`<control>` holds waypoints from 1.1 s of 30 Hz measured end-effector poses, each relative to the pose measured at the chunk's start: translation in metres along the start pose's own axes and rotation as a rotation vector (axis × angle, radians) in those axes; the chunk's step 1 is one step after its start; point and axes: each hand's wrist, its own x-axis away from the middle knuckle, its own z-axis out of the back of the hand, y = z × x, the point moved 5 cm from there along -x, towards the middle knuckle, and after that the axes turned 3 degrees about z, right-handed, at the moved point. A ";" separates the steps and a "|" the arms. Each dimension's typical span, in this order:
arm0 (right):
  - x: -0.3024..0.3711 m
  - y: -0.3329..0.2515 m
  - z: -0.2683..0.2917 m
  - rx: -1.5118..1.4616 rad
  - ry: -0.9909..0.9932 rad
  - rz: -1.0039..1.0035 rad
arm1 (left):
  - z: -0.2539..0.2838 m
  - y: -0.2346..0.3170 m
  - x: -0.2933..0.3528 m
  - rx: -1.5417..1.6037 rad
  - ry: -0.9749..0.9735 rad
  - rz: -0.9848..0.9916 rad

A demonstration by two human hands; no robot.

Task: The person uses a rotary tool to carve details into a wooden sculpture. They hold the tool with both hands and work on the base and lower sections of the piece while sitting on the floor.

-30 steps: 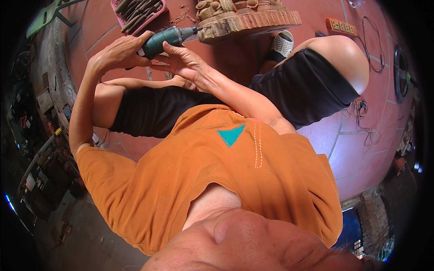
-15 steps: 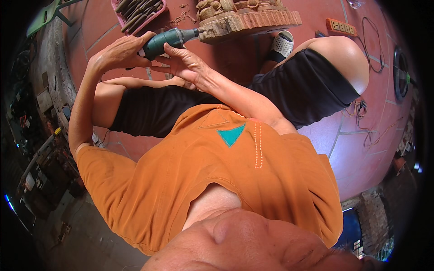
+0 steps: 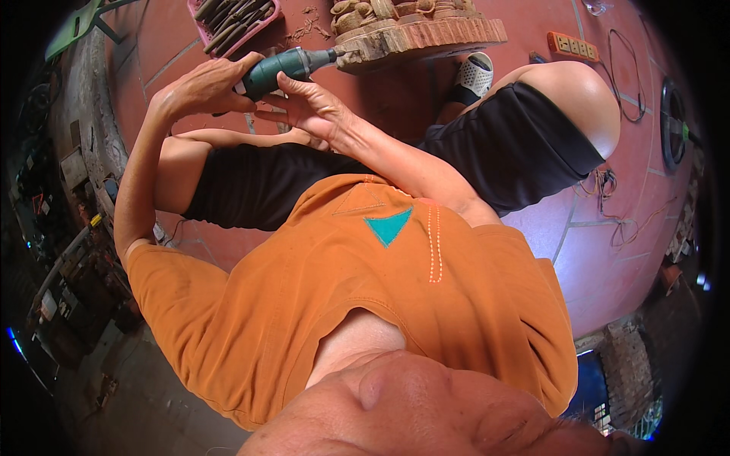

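A dark green die grinder (image 3: 275,73) lies level, its grey nose pointing right. My left hand (image 3: 204,85) is closed around its rear end. From below, my right hand (image 3: 313,106) cradles the body, with the thumb against its near side and the fingers reaching under it. The grinder's tip meets the left edge of the thick, rough-sided base (image 3: 426,39) of a wood carving (image 3: 372,14). Whether the bit presses into the wood is too small to tell. The carving's upper part is cut off by the picture's edge.
A pink basket (image 3: 278,11) of carving tools (image 3: 232,23) stands left of the carving, near wood shavings (image 3: 310,26). An orange power strip (image 3: 572,45) and cables (image 3: 631,91) lie at right. My bent knees flank the work. A green plastic chair (image 3: 72,30) stands far left.
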 end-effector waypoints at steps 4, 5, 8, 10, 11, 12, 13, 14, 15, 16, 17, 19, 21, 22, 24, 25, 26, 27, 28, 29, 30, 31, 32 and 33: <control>0.000 0.000 0.001 0.014 0.000 -0.004 | -0.005 -0.008 -0.001 -0.017 -0.003 0.024; 0.000 0.000 0.001 0.017 -0.003 -0.002 | -0.005 -0.007 -0.001 -0.010 0.000 0.026; -0.002 -0.002 0.001 0.023 -0.008 0.005 | -0.004 -0.006 0.000 0.009 0.011 0.032; -0.003 -0.003 0.001 0.027 -0.005 0.006 | -0.002 -0.003 0.001 0.029 0.022 0.039; -0.003 -0.002 0.001 0.027 -0.008 0.005 | -0.001 -0.001 0.002 0.021 0.011 0.049; -0.003 -0.002 0.001 0.028 -0.010 0.006 | 0.002 0.003 0.002 0.013 0.001 0.057; -0.003 -0.003 0.001 0.029 -0.012 0.007 | 0.003 0.005 0.002 0.006 -0.010 0.065; -0.003 -0.003 0.002 0.032 -0.006 0.007 | 0.003 0.005 0.002 0.007 -0.009 0.066; -0.004 -0.002 0.003 0.034 -0.003 0.004 | 0.002 0.004 0.002 0.007 -0.009 0.069; -0.004 -0.002 0.003 0.035 0.001 0.002 | 0.002 0.004 0.002 0.008 -0.008 0.071; -0.005 -0.002 0.004 0.034 0.001 0.005 | 0.003 0.004 0.002 0.011 -0.012 0.080; -0.007 -0.002 0.005 0.032 0.000 0.008 | 0.004 0.007 0.003 0.018 -0.017 0.099; -0.007 -0.003 0.005 0.038 -0.004 0.008 | 0.001 0.003 0.003 0.024 0.031 0.062; -0.007 -0.003 0.005 0.040 -0.006 0.008 | 0.002 0.002 0.003 0.027 0.055 0.043; -0.007 -0.002 0.005 0.045 -0.006 0.003 | 0.005 0.006 0.003 0.022 -0.009 0.098; -0.006 -0.003 0.006 0.048 -0.005 0.002 | 0.006 0.009 0.003 0.020 -0.041 0.123; -0.007 -0.003 0.007 0.044 0.000 0.001 | 0.007 0.009 0.003 0.017 -0.036 0.116; -0.007 -0.003 0.007 0.039 0.004 -0.001 | 0.007 0.010 0.003 0.014 -0.031 0.111; -0.007 -0.002 0.007 0.035 0.008 -0.003 | 0.007 0.010 0.003 0.011 -0.026 0.106; -0.007 -0.002 0.007 0.034 -0.003 -0.006 | 0.007 0.010 0.002 0.002 -0.026 0.101; -0.005 -0.002 0.005 0.033 -0.015 -0.010 | 0.006 0.009 0.002 -0.006 -0.024 0.097; -0.004 -0.002 0.003 0.033 -0.026 -0.014 | 0.006 0.008 0.002 -0.014 -0.023 0.093; -0.002 -0.002 0.002 0.032 -0.016 -0.003 | 0.005 0.008 0.002 -0.005 -0.025 0.085; 0.000 -0.003 -0.001 0.031 -0.008 0.008 | 0.005 0.007 0.002 0.003 -0.026 0.077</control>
